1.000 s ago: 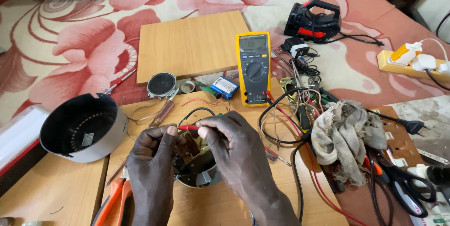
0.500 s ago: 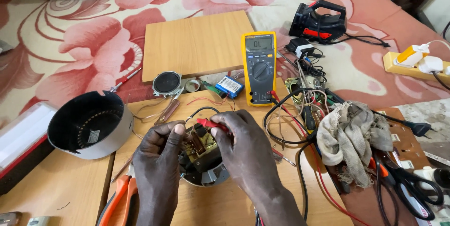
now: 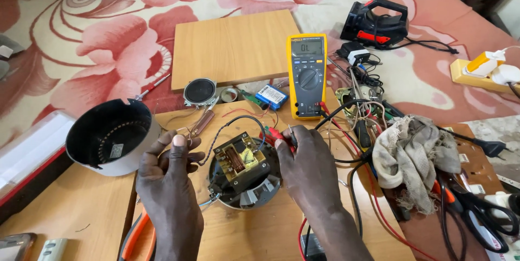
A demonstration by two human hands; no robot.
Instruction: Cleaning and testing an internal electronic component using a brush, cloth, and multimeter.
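transformer, copper-wound, sits in round black base.

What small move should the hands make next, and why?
Probably bring the red probe in the right hand down onto a terminal of the transformer: its tip sits just beside the part, the left hand pinches a wire, and the meter is on.

Multimeter behind transformer, rag right.

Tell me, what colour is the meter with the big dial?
Yellow with a dark grey face; the meter shows best in the head view.
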